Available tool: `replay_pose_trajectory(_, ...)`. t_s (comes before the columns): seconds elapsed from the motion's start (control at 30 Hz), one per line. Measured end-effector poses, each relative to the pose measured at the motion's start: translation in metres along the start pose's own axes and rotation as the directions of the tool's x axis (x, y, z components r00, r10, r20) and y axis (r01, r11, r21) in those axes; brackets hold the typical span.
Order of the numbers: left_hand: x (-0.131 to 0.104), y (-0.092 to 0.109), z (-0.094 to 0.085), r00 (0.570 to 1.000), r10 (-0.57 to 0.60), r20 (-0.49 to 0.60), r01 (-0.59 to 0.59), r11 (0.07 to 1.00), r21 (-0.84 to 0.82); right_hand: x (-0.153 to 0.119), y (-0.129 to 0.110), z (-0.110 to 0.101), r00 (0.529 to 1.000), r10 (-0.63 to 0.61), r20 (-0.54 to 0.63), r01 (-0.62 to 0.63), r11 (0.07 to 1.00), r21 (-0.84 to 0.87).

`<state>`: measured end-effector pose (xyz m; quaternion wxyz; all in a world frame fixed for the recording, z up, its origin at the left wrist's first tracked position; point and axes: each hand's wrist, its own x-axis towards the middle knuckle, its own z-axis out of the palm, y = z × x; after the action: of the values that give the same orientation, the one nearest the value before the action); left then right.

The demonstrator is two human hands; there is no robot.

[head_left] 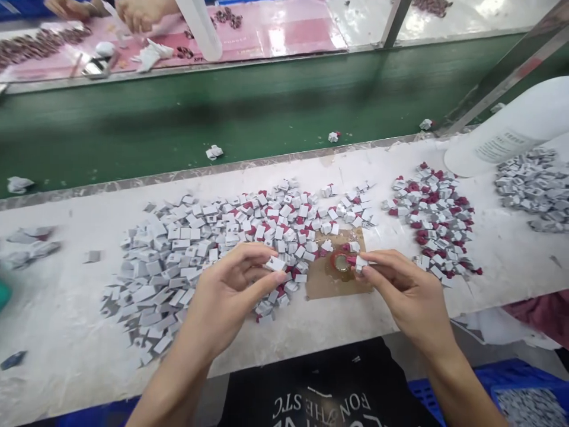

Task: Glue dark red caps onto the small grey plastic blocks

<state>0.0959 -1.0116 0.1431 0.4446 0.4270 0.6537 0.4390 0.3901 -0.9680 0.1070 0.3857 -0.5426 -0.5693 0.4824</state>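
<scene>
My left hand (235,284) pinches a small grey-white block (275,263) between thumb and fingertips, above the edge of a large pile of similar grey blocks (178,249). In my right hand (404,281) is a small white piece with a dark red part (359,262), gripped at the fingertips. Its red end points left, close to a small round dish (341,261) with a reddish rim. That dish sits on a brown cardboard piece (338,286), which looks wet or glossy around it. Whether the red end touches the dish, I cannot tell.
To the right lie a heap of white-and-red pieces (431,213), a white bottle (511,127) and another grey heap (536,190). Beyond the worktable runs a green belt (267,112) with scattered pieces. Another person's hands (144,13) are over a pink mat (284,29) across it.
</scene>
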Motion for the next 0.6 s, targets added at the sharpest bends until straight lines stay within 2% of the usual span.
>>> replay_pose_trajectory(0.1, -0.007, -0.003, 0.017, 0.998, -0.064, 0.019, 0.066, 0.99, -0.124, -0.002, 0.002, -0.002, 1.0, -0.025, -0.006, 0.025, 0.999, -0.04)
replay_pose_trajectory(0.2, -0.011, -0.006, 0.025, 0.996, -0.084, 0.018, 0.085, 0.995, -0.044, -0.001, 0.002, -0.004, 1.0, -0.015, 0.011, 0.016, 0.999, -0.041)
replay_pose_trajectory(0.33, -0.015, -0.009, 0.027, 0.998, -0.055, 0.027, 0.051, 0.992, 0.114, -0.001, 0.003, -0.002, 0.999, -0.043, -0.004, 0.043, 0.998, -0.05)
replay_pose_trajectory(0.5, -0.019, -0.007, 0.029, 0.995, -0.072, 0.074, 0.064, 0.993, 0.098, -0.001, 0.006, 0.001, 0.995, -0.098, 0.012, 0.099, 0.99, -0.099)
replay_pose_trajectory(0.6, -0.021, -0.005, 0.033, 0.985, -0.128, 0.12, 0.117, 0.989, 0.089, -0.001, 0.007, 0.003, 0.993, -0.114, 0.019, 0.116, 0.987, -0.114)
